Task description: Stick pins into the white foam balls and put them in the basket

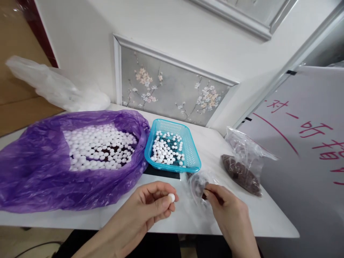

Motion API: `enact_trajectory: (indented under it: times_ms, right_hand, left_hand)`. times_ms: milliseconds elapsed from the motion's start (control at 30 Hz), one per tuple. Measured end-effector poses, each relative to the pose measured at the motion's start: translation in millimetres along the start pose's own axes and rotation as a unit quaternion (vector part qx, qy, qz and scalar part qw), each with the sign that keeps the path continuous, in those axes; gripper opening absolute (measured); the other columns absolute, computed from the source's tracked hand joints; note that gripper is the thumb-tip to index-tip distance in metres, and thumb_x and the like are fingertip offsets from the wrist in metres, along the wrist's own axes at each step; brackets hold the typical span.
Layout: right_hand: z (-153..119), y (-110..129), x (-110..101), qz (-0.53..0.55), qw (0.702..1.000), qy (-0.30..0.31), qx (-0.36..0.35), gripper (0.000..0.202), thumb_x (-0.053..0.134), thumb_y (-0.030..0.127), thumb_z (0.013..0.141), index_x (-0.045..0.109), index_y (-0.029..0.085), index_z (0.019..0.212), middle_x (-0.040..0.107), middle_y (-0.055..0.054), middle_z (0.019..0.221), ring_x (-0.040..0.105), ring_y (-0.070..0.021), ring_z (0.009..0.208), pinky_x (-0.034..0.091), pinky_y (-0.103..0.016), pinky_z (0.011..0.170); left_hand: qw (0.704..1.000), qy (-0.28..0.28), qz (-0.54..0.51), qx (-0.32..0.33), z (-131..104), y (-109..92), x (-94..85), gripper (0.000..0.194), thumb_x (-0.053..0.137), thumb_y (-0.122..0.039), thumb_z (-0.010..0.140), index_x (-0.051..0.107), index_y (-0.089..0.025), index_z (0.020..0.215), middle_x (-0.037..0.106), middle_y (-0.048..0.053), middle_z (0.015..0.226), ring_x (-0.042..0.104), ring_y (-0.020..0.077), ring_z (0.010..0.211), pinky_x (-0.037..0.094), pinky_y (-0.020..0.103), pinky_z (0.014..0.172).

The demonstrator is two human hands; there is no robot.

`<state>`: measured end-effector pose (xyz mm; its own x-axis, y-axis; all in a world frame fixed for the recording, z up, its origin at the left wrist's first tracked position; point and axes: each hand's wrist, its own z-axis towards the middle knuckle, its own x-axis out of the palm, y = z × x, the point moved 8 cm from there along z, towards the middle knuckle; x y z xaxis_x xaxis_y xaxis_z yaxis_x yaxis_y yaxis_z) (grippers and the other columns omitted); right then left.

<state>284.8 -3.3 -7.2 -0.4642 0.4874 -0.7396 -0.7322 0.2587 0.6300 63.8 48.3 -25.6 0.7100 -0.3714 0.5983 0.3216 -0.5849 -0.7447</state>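
Observation:
My left hand (154,204) is closed, pinching a small white ball (171,197) between thumb and fingertips above the table's front part. My right hand (231,211) has its thumb and fingers pressed together at the opening of a clear plastic bag (197,184). Something dark shows at those fingertips, too small to make out. Behind both hands, a blue plastic basket (193,152) holds many white balls (162,150), some with brown spots. To its left, a purple plastic bag (43,154) lies wide open, full of similar white balls (88,143).
At the right stands another clear bag with brown contents (242,175), close to a whiteboard (303,186) with red writing. Crumpled clear plastic (67,89) lies back left, near cardboard (21,61). The white table (271,218) meets a panelled wall (172,71) behind the basket.

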Motion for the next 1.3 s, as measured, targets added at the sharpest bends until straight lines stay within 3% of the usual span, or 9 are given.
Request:
enact_trajectory:
  times_ms: [133,300,500,667,800,933,1067,1167,1300]
  right_hand:
    - [-0.9,-5.8,-1.1,0.031,0.999,0.011,0.005,0.029,0.062,0.048,0.083,0.077,0.024,0.087,0.077,-0.004,0.076,0.070,-0.0233,0.068,0.056,-0.032,0.069]
    - [-7.2,-3.3,0.7,0.186,0.982,0.021,0.017,0.025,0.066,0.044,0.083,0.074,0.020,0.088,0.077,-0.005,0.074,0.072,-0.0215,0.069,0.060,-0.027,0.064]
    - [-14.6,5.8,5.5,0.286,0.957,0.035,0.041,0.028,0.068,0.043,0.085,0.075,0.018,0.092,0.079,-0.009,0.088,0.074,-0.0229,0.076,0.063,-0.031,0.070]
    - [-10.9,-0.2,7.2,0.253,0.966,0.012,0.053,0.028,0.065,0.046,0.086,0.069,0.018,0.087,0.076,-0.007,0.078,0.072,-0.0212,0.071,0.061,-0.030,0.067]
    - [-5.1,-12.9,10.1,0.198,0.978,0.026,0.061,0.029,0.064,0.047,0.084,0.063,0.020,0.096,0.075,-0.006,0.085,0.072,-0.0223,0.074,0.060,-0.034,0.071]
    - [-5.7,-18.7,10.1,0.138,0.987,0.049,0.070,0.031,0.058,0.047,0.085,0.067,0.022,0.100,0.078,-0.008,0.090,0.075,-0.0272,0.084,0.058,-0.040,0.080]
    - [-8.2,-23.5,7.8,0.154,0.982,0.035,0.101,0.033,0.058,0.049,0.085,0.070,0.021,0.098,0.080,-0.009,0.089,0.076,-0.0288,0.084,0.058,-0.043,0.083]
    - [-11.0,-13.6,6.1,0.211,0.974,0.040,0.076,0.031,0.064,0.047,0.084,0.070,0.020,0.098,0.080,-0.010,0.091,0.076,-0.0272,0.083,0.061,-0.037,0.077]
    - [-20.4,16.8,-0.2,0.309,0.948,0.069,0.027,0.020,0.069,0.039,0.086,0.071,0.021,0.094,0.077,-0.005,0.078,0.071,-0.0185,0.066,0.060,-0.026,0.063]
  left_hand:
    - [1.000,-0.007,-0.013,-0.005,1.0,2.0,0.2,0.017,0.086,-0.027,0.071,0.078,-0.018,0.082,0.068,-0.001,0.076,0.061,0.0069,0.070,0.049,0.015,0.070]
    - [1.000,-0.004,-0.010,-0.011,0.0,3.0,4.1,0.016,0.086,-0.027,0.071,0.078,-0.018,0.081,0.068,-0.001,0.076,0.062,0.0075,0.071,0.049,0.015,0.070]
    - [1.000,-0.014,-0.013,-0.008,-1.5,3.2,5.6,0.016,0.087,-0.026,0.070,0.078,-0.018,0.080,0.070,0.000,0.081,0.062,0.0077,0.071,0.050,0.016,0.070]
    - [1.000,-0.005,-0.016,-0.012,-1.3,4.1,5.5,0.016,0.086,-0.027,0.071,0.078,-0.018,0.080,0.069,0.000,0.078,0.062,0.0081,0.071,0.049,0.016,0.071]
    - [1.000,-0.006,-0.018,-0.019,-1.3,5.0,4.3,0.016,0.086,-0.028,0.071,0.078,-0.018,0.080,0.069,0.000,0.079,0.062,0.0080,0.071,0.049,0.017,0.073]
    - [1.000,0.009,-0.011,-0.015,0.7,6.7,6.4,0.015,0.085,-0.028,0.073,0.077,-0.018,0.081,0.068,-0.001,0.079,0.061,0.0075,0.072,0.048,0.017,0.074]
    - [1.000,0.007,-0.002,-0.022,2.9,9.9,6.6,0.016,0.085,-0.030,0.073,0.077,-0.018,0.080,0.068,-0.001,0.076,0.060,0.0077,0.071,0.048,0.017,0.073]
    - [1.000,0.005,-0.002,-0.025,3.3,9.3,6.8,0.017,0.086,-0.030,0.071,0.077,-0.018,0.080,0.067,-0.001,0.075,0.059,0.0075,0.070,0.047,0.017,0.072]
    - [1.000,0.015,0.001,-0.013,0.3,4.0,9.9,0.017,0.085,-0.031,0.072,0.077,-0.019,0.081,0.066,-0.001,0.076,0.060,0.0079,0.070,0.047,0.017,0.070]
